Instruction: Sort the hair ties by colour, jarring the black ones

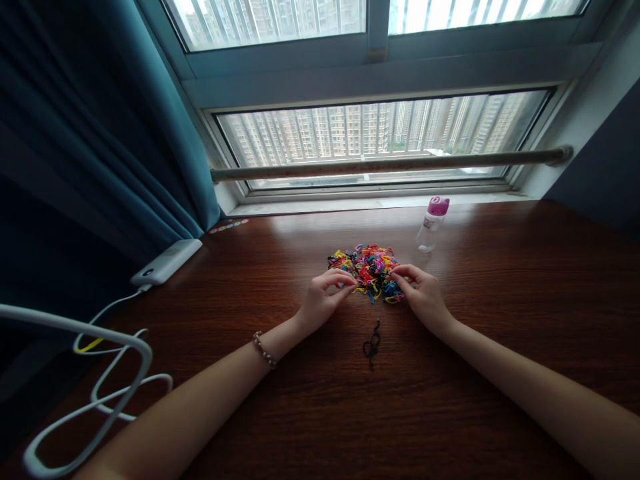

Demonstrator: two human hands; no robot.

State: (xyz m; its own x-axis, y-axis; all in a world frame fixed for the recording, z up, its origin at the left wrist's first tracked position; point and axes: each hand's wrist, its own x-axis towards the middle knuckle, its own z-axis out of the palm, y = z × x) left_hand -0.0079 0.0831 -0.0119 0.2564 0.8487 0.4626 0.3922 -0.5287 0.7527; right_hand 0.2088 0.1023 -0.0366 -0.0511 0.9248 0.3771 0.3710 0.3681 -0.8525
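Observation:
A heap of small, many-coloured elastic hair bands (373,267) lies on the brown wooden table. At its left edge my left hand (326,297) has thumb and fingertips pinched together; anything between them is too small to make out. My right hand (424,297) pinches at the heap's right side, its fingertips touching the bands and partly hiding what they grip. Nearer to me, apart from the heap, several black elastic bands (371,347) lie in a short, loose line. A beaded bracelet (263,350) circles my left wrist.
A clear bottle with a pink cap (438,206) stands behind my right hand. On the left are a white power bank (167,262), white cable (111,304) and a thick white bent tube (145,357). A blue curtain (165,133) and barred window edge the table.

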